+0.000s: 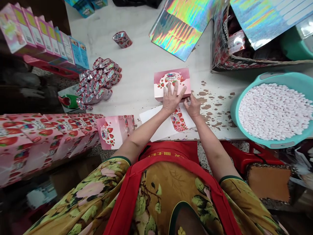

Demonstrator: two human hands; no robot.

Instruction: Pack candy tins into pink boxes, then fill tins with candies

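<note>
A pink strawberry-printed box [161, 78] lies on the white table. My left hand [171, 99] rests flat on its top with the fingers spread. At the box's near right corner, my right hand [193, 107] has its thumb and fingers closed on the edge. Beneath my wrists lies white card with a strawberry-printed strip [179, 120], partly covered by my forearms. Left of my left arm, a flattened-looking pink strawberry carton [111, 132] sits at the table's edge.
Small shiny strawberry packets [97, 80] are heaped at the left, with one packet [122, 39] apart. Pink cartons [56, 130] line the left edge. A turquoise basin [234, 111] of white pellets stands right. Iridescent sheets [181, 29] and an open cardboard box [220, 49] lie behind.
</note>
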